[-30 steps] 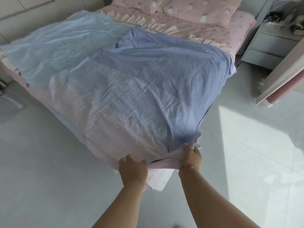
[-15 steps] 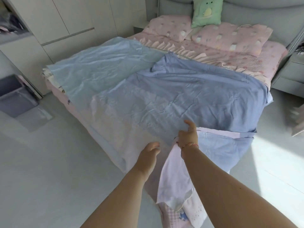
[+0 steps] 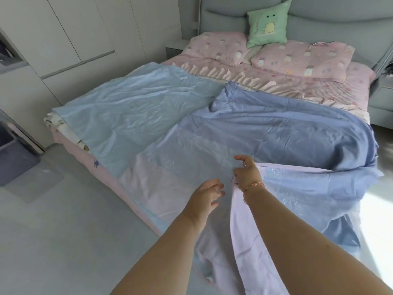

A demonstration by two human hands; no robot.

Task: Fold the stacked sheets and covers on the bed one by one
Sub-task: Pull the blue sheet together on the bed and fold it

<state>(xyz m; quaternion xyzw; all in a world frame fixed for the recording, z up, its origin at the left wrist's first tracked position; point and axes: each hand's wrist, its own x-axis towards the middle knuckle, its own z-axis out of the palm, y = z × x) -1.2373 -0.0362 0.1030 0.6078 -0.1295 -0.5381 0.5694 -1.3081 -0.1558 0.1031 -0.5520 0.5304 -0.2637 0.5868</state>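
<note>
The right hand (image 3: 246, 175) pinches a gathered edge of the blue cover (image 3: 276, 133) near the foot edge of the bed (image 3: 63, 135), fingers curled round the cloth, a thin bracelet (image 3: 254, 185) at the wrist; from that grip the cover's pale lilac underside (image 3: 244, 241) hangs down over the foot edge beneath the forearm, and a turned-back flap of the same cover runs toward the bed's right foot corner, showing lilac border and faint embroidery. The left hand (image 3: 205, 195) hovers just beside the right one, fingers loosely spread and holding nothing, close above the cloth though whether it touches cannot be told; the blue cover itself lies spread over the right half of the bed, rumpled toward the right edge, its far corner folded in a small peak near the bed's middle. Under it and to the left lies a light blue sheet (image 3: 127, 111), reaching the left edge; a patterned white layer (image 3: 63, 130) peeps out beneath it at the left foot corner. Toward the head edge a pink bedspread (image 3: 319, 88) is bare; two pink pillows (image 3: 217, 47) rest there side by side, and a green cushion (image 3: 269, 24) leans upright against the grey headboard (image 3: 340, 22). A dark bin (image 3: 14, 158) stands on the floor off the left edge, beside the white wardrobe (image 3: 85, 35).
</note>
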